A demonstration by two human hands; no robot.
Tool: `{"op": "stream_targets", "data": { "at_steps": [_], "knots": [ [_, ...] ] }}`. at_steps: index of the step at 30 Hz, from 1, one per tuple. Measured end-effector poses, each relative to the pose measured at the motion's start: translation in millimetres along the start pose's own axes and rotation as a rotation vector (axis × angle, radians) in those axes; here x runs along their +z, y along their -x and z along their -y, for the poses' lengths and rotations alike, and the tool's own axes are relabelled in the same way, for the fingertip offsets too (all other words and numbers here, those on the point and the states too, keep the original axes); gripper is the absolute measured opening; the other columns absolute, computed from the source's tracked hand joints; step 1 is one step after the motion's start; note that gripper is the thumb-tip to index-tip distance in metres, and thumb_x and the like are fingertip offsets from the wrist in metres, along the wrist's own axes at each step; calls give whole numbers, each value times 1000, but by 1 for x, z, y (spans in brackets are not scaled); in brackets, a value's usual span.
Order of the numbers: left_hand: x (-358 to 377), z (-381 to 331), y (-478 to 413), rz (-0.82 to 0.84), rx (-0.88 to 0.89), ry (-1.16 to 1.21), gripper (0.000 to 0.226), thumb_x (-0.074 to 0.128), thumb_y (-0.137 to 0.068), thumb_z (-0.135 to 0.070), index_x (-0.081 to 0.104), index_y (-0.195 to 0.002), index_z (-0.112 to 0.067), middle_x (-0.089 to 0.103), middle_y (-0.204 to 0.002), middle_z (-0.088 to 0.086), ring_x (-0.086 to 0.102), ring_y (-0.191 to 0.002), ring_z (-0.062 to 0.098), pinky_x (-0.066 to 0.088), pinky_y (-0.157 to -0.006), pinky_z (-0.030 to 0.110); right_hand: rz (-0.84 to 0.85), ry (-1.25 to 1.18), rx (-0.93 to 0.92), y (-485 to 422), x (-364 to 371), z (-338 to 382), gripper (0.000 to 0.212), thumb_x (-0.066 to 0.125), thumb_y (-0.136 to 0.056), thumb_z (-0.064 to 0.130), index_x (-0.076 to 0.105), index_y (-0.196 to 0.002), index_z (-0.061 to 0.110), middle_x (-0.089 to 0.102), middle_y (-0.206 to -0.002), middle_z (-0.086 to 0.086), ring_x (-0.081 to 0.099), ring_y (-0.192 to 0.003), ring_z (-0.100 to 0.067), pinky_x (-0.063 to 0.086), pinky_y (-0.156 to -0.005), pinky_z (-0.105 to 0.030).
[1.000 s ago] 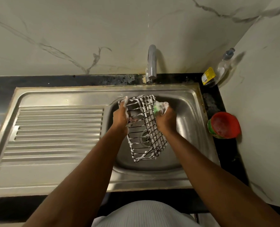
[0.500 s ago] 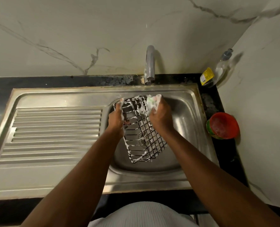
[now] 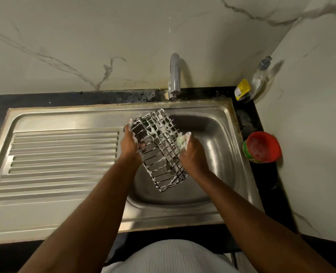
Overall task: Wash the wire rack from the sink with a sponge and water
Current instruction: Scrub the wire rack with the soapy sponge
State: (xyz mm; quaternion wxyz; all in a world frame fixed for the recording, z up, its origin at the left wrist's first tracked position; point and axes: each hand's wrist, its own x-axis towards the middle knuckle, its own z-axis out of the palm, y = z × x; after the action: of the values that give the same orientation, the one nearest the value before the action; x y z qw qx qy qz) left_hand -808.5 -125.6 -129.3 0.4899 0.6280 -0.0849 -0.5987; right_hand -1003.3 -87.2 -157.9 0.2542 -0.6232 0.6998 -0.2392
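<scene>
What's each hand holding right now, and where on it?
Left hand grips the wire rack by its left long edge, near the far end. Right hand holds the soapy sponge against the rack's right side.

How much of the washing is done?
Soaping looks mostly done: foam coats the wire rack. Right now the left hand holds it over the sink while the right hand scrubs with the sponge. Rinsing is left; the tap looks dry.

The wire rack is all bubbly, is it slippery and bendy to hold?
Probably slippery: foam coats the wire rack where the left hand grips it. It looks stiff, keeping its boxy shape held tilted. Likely light, since it is mostly open gaps.
</scene>
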Motion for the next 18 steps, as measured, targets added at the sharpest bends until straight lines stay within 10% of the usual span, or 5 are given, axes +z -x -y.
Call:
{"op": "stream_targets", "data": {
  "at_steps": [6, 11, 18],
  "knots": [
    [-9, 4, -9, -22, -6, 14, 68, 58, -90, -73, 61, -138, -26, 61, -139, 11, 71, -104, 23, 56, -91, 38, 208, -55, -277, 30, -5, 10, 32, 56, -93, 5, 55, -124, 8, 67, -112, -14, 65, -92, -24, 57, -77, -38],
    [8, 5, 5, 26, 63, -70, 41, 60, -97, -61, 60, -122, -28, 68, -104, -1, 70, -87, 16, 54, -77, 33, 148, -48, -34, 16, -29, -21, 25, 61, -96, 5, 63, -120, 10, 71, -112, -7, 63, -83, -11, 45, -63, -6],
    [50, 15, 15, 246, 376, -815, 47, 77, -86, -57, 68, -89, -11, 67, -71, 3, 59, -58, 12, 55, -52, 31, -125, -207, 241, 1, -60, -51, 29, 60, -91, 7, 68, -119, 10, 72, -117, -9, 66, -109, -27, 50, -92, -33]
  ]
}}
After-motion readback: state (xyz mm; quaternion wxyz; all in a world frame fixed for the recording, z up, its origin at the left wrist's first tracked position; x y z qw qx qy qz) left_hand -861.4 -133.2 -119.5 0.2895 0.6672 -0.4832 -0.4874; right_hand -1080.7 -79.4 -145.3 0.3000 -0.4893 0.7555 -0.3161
